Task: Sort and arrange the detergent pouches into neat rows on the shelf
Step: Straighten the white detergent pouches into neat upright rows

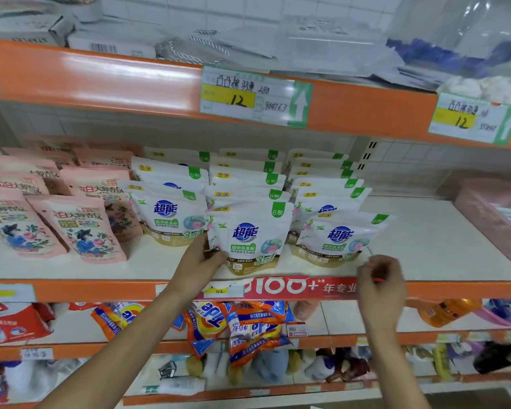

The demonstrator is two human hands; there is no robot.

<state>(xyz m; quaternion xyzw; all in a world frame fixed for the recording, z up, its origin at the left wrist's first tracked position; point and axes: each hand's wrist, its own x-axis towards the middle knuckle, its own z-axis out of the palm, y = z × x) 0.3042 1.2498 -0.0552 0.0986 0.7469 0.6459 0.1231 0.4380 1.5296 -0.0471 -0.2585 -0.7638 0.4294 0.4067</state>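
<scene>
The left grip (202,261) pinches the lower corner of the front white pouch (248,237) in the middle row, I'd guess to square it with its neighbours on the shelf (425,246). The right grip (381,278) hangs at the shelf's edge, fingers curled (too blurred to tell whether it holds anything). To the left stand pink pouches (83,228) in rows.

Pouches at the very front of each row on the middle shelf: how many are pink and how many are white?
pink pouches: 2
white pouches: 3
total: 5
</scene>
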